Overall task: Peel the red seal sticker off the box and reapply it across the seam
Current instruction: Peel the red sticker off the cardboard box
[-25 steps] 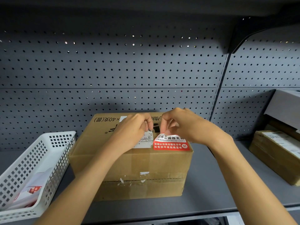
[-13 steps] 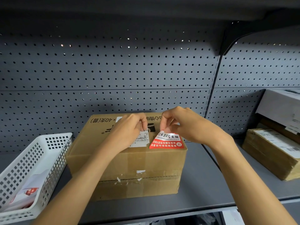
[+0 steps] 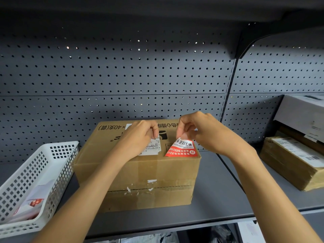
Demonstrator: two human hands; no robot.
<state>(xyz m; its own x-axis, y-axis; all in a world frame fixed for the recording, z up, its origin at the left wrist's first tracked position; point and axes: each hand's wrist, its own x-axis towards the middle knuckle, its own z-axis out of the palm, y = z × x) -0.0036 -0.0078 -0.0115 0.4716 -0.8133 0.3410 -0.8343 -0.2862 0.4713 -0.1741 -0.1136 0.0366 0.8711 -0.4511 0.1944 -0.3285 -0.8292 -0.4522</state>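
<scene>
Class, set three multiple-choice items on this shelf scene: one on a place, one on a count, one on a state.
1. Where does the white basket stand?
A. left of the taped box
B. on top of it
C. right of it

2. How many hands touch the taped box?
A. none
B. one
C. two

3. The red seal sticker is:
A. fully flat
B. partly lifted
C. lying in the basket

Answers: 1 A, it stands at the shelf's left end. 2 C, left hand and right hand both reach its top. 3 B, the right fingers pinch its raised top edge.

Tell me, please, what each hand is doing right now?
Left hand: closed, fingertips pressing the white label on the cardboard box.
Right hand: pinching the red seal sticker, far edge lifted.
</scene>
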